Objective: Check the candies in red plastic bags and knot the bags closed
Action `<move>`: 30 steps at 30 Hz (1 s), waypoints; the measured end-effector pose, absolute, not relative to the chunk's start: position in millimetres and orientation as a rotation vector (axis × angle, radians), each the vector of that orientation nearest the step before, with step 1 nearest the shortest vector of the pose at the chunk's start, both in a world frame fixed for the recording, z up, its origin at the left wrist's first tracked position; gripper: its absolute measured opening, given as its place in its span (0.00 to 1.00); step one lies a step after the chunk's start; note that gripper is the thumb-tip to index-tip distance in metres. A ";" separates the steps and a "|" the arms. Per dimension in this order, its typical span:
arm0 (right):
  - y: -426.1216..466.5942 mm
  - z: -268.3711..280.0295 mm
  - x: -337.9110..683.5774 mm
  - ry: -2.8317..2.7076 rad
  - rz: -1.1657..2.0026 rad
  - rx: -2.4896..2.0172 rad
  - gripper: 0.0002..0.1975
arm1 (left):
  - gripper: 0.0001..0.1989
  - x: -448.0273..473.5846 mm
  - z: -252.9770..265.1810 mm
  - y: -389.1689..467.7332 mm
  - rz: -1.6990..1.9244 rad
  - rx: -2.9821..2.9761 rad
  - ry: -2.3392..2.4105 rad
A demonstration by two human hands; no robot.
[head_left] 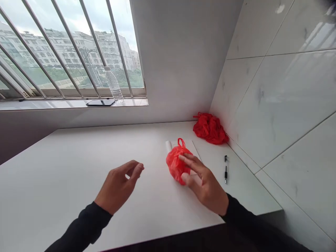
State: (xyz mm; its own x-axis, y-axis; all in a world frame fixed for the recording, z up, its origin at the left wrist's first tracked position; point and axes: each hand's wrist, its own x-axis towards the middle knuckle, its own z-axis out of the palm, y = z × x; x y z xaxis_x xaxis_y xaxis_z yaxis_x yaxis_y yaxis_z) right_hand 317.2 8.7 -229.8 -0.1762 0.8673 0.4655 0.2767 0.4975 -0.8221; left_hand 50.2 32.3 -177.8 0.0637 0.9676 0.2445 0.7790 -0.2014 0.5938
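A small crumpled red plastic bag (175,165), with a loop handle sticking up, sits on the white table. My right hand (206,185) is at the bag's right side, thumb and fingers spread apart, the fingertips overlapping the red plastic. Whether they touch it I cannot tell. Partly hidden behind bag and hand lies a sheet or pad of white paper (195,150) with a curled left edge. To the left, my left hand (119,183) hovers over bare tabletop. Its thumb and fingertips are pinched together, and nothing shows between them.
At the table's back right corner, a larger heap of red plastic bags (210,128) rests by the tiled wall. A black pen (226,174) and its cap (226,158) lie near the right side. On the windowsill are a clear bottle (113,85) and a phone (100,103).
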 end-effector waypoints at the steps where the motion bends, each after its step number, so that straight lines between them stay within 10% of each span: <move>1: -15.3 -237.3 309.2 -1.761 0.709 -1.006 0.26 | 0.20 68.3 -184.3 26.7 0.832 1.997 1.674; 15: -20.7 -261.8 333.0 -1.886 0.559 -1.055 0.27 | 0.23 111.2 -216.2 -11.9 0.819 2.037 1.476; 20: -19.6 -260.4 327.8 -1.864 0.620 -1.103 0.05 | 0.06 111.3 -221.9 -17.8 0.766 2.407 1.458; 30: -36.1 -255.3 347.1 -1.604 0.764 -1.297 0.14 | 0.21 76.2 -217.5 -21.1 0.910 2.264 1.701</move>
